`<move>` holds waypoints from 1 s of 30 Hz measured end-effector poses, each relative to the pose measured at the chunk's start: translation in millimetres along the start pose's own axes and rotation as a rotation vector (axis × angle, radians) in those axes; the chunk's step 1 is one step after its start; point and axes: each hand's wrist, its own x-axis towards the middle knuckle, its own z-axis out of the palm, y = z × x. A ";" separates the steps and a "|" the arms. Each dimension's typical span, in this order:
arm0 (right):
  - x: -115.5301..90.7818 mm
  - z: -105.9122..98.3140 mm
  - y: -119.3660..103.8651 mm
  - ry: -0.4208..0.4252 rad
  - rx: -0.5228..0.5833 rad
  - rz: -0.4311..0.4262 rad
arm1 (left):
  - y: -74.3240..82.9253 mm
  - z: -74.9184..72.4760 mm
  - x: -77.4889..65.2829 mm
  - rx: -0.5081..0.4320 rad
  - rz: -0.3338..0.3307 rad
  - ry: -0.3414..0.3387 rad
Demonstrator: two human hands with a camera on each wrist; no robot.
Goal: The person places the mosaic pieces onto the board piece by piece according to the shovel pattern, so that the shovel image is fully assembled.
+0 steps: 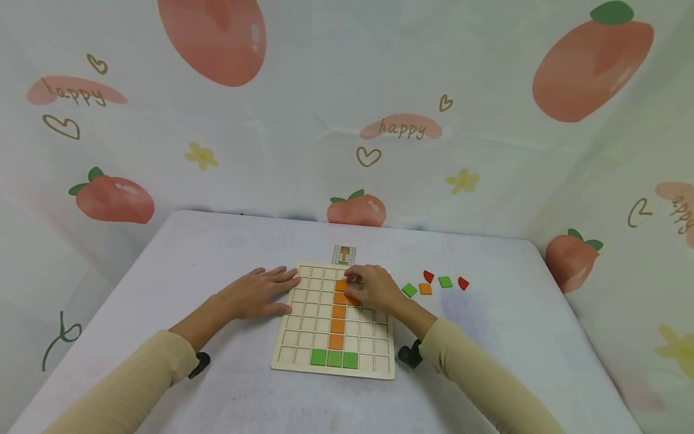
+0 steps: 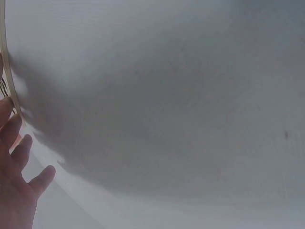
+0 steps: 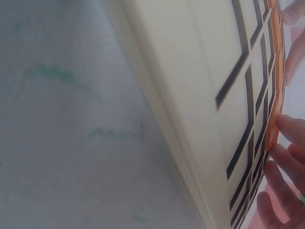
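A pale wooden grid board lies on the table. Several orange square tiles form a column in its grid, with three green square tiles in a row at the bottom. One more orange tile shows partly under my right hand. Thumb and forefinger of that hand pinch at the orange tile by the column's top, fingertips right at its edges. My left hand lies with fingers spread, fingertips and thumb at the board's left edge.
A small pattern card sits just behind the board. Right of the board lie loose pieces: green tiles, an orange tile and red quarter-round pieces. A printed cloth hangs behind the white table.
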 end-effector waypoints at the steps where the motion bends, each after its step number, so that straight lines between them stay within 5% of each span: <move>1: -0.2 -0.1 -0.1 0.001 -0.001 -0.001 | 0.1 0.0 -0.1 0.001 0.002 0.003; 17: -3.5 -7.9 2.2 -0.006 0.038 0.020 | -1.2 0.6 0.5 -0.004 -0.005 -0.013; 30: -40.3 -47.3 47.9 0.025 0.052 0.064 | -0.3 1.6 1.0 0.006 -0.003 -0.010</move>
